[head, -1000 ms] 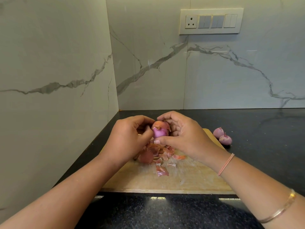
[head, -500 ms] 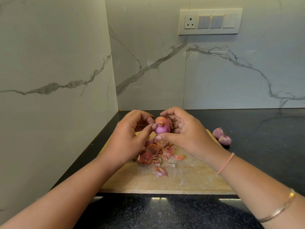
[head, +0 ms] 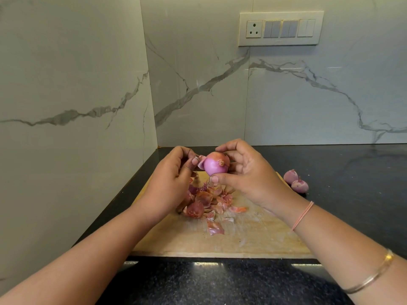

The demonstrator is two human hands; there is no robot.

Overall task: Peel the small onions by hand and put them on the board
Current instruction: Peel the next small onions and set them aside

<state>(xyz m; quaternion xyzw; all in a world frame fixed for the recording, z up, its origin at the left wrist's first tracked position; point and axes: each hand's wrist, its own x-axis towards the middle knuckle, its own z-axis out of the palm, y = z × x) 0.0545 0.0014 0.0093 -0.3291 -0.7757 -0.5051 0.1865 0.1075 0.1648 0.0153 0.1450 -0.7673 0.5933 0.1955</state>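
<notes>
A small purple onion [head: 214,165], partly skinned, is held in the air above the far part of the wooden board [head: 246,241]. My right hand [head: 246,175] grips it between thumb below and fingers above. My left hand [head: 174,183] pinches a flap of loose skin [head: 200,162] at the onion's left side. A heap of reddish peelings [head: 204,203] lies on the board under the hands. Two small onions [head: 296,181] sit on the black counter just right of the board.
The black counter [head: 352,186] runs into a corner of marble-patterned walls, left and behind. A switch panel [head: 280,28] is on the back wall. The board's near edge sits a little back from the counter's front.
Both hands have lifted the onion a little and turned it, so more bare purple shows. My left fingers moved from the onion's front to a skin flap at its left.
</notes>
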